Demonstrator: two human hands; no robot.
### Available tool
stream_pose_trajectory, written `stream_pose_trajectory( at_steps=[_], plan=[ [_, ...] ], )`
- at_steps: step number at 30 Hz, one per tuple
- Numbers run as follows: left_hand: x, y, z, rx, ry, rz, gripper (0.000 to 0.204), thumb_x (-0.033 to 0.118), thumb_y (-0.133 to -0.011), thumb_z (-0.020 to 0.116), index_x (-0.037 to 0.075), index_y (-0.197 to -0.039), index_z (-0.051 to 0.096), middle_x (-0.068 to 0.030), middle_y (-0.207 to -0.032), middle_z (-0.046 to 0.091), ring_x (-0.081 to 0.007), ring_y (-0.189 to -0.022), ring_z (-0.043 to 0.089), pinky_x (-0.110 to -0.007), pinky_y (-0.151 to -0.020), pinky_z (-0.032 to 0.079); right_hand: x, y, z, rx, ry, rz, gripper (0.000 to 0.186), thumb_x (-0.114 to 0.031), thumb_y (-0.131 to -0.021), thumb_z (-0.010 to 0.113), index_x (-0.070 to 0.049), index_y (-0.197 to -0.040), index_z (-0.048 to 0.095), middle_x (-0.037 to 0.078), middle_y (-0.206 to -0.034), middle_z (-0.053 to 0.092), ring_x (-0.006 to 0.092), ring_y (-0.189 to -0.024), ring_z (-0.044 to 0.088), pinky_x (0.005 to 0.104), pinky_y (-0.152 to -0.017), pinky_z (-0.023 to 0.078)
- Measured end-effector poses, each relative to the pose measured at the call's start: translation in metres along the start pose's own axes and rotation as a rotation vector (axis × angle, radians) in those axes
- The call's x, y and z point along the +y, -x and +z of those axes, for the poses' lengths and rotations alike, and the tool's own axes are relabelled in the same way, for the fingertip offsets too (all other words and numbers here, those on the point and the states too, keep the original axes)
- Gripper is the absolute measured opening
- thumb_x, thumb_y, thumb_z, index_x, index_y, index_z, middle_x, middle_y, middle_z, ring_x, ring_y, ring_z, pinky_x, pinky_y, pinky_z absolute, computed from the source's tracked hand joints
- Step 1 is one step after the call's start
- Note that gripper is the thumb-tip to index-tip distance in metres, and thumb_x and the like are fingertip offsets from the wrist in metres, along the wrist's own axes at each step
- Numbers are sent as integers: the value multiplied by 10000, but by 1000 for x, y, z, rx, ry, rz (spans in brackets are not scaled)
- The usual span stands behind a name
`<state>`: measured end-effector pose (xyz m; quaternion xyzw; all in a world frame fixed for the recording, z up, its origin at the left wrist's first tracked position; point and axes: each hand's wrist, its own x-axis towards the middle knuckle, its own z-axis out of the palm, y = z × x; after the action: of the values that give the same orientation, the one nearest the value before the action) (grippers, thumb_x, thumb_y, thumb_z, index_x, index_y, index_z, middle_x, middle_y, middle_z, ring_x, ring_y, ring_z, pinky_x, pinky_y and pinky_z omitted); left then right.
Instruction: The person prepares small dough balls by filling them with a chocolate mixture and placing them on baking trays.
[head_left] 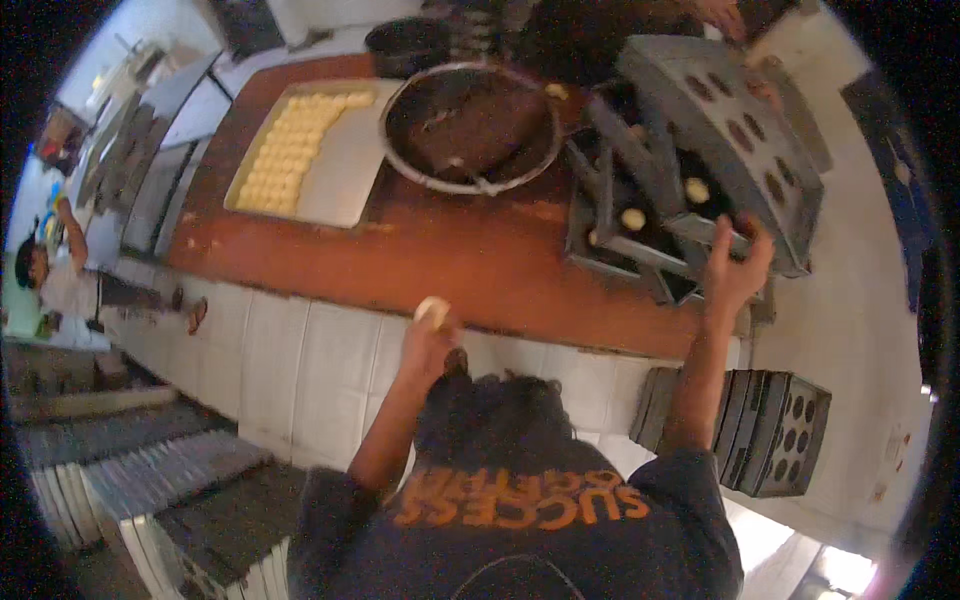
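Note:
My left hand (428,345), somewhat blurred, is closed round a pale dough ball (432,310) just off the table's near edge. Out to the right, my right hand (738,268) grips the near rim of a dark metal baking pan (690,228). One dough ball (697,190) lies inside that pan. Beside it, further dark pans overlap in a tilted heap, and another dough ball (633,219) sits in one of them. A large round metal bowl (388,150) with a dark brown mass stands at the table's middle. The pan's inside is partly hidden by its walls.
The reddish-brown table (450,265) carries a pale tray (335,205) with rows of dough balls at left. A grey pan with round holes (720,110) leans at far right. Stacked moulds (790,440) stand lower right. One person (75,270) is at far left; another's hand (722,15) shows behind.

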<state>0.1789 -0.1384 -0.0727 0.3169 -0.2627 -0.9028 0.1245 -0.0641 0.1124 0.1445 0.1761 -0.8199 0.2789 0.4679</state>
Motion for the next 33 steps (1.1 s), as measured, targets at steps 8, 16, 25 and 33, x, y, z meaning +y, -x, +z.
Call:
stream_pose_trajectory(
  at_steps=[8,16,25,33],
  plan=[
    [-3,23,111,-245,118,-134,226,181,-836,557,16,-986,520,-65,-873,567,-157,-763,568,-261,-639,470,-116,172,11,-639,-556,-70,471,-169,-618,715,-57,-1039,538,139,-1004,524,324,-904,486,408,-776,390],
    [6,35,91,-284,54,-126,256,223,-873,493,22,-1031,514,-42,-916,571,-155,-839,547,-309,-722,453,-131,172,14,-636,-611,-107,310,-75,-602,697,-48,-889,584,117,-937,539,302,-849,499,382,-726,406],
    [6,36,89,-274,-50,-27,213,151,-850,520,47,-1036,516,-36,-926,562,-131,-844,536,-283,-711,445,-145,167,7,-635,-606,61,206,-10,-621,648,-44,-816,592,95,-815,574,281,-766,524,372,-671,421],
    [10,45,112,-273,-63,-69,223,165,-851,534,39,-1035,519,-30,-927,566,-145,-833,547,-275,-705,457,-134,176,1,-534,-606,165,211,-19,-607,648,-48,-807,586,107,-848,568,292,-808,522,355,-684,429]
  ],
)
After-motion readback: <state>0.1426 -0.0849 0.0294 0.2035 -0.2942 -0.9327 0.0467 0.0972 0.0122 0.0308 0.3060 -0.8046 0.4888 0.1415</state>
